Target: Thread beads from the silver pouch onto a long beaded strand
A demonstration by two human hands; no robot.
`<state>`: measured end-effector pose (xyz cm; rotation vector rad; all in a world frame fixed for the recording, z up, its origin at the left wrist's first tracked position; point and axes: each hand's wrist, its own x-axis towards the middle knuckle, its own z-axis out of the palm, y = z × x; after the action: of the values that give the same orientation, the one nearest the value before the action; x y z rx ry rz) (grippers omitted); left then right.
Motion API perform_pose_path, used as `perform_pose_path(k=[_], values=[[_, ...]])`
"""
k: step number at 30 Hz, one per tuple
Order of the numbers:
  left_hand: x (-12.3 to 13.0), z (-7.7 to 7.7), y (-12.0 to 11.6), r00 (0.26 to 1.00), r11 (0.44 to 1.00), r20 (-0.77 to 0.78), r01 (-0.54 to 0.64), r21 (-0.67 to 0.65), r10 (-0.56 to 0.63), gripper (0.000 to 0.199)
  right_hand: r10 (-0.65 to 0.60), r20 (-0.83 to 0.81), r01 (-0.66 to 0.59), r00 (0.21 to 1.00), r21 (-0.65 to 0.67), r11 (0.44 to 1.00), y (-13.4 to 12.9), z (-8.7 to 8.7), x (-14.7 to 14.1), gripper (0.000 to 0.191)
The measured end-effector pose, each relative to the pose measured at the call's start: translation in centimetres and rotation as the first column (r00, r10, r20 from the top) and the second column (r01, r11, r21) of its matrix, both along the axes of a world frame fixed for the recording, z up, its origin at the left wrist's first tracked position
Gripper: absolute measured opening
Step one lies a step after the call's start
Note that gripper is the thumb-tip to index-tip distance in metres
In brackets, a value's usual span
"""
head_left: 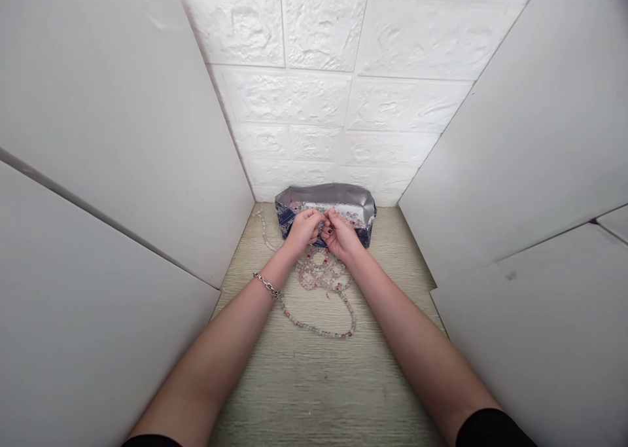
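My left hand point(307, 228) is closed in a pinch, with a short run of small greyish beads point(320, 227) showing at its fingertips. Against it, my right hand point(339, 235) is turned partly palm up, its thumb and fingers pinched together; what lies between them is too small to make out. Both hands are over the front edge of an opened pouch point(366, 205), silver inside and dark blue outside, which holds many loose coloured beads. A long bead string point(318, 332) in pale, pink and green lies looped on the wooden surface below my hands.
The light wood-grain surface point(324, 388) is hemmed in by white panels on the left point(122, 107) and right point(530, 126). A white brick-patterned wall point(314, 93) rises behind the pouch. A silver chain bracelet point(266, 285) circles my left wrist.
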<state>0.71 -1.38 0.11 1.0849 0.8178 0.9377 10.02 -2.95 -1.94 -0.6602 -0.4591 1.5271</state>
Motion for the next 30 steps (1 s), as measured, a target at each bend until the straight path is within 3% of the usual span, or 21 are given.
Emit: perform_pose_path(k=[30], values=[[-0.08,-0.17,0.12,0.999,1.000,0.031,0.014,0.007,-0.014,0.010,0.002,0.040,-0.004,0.999,0.036,0.999,-0.05,-0.07,-0.08,0.018]])
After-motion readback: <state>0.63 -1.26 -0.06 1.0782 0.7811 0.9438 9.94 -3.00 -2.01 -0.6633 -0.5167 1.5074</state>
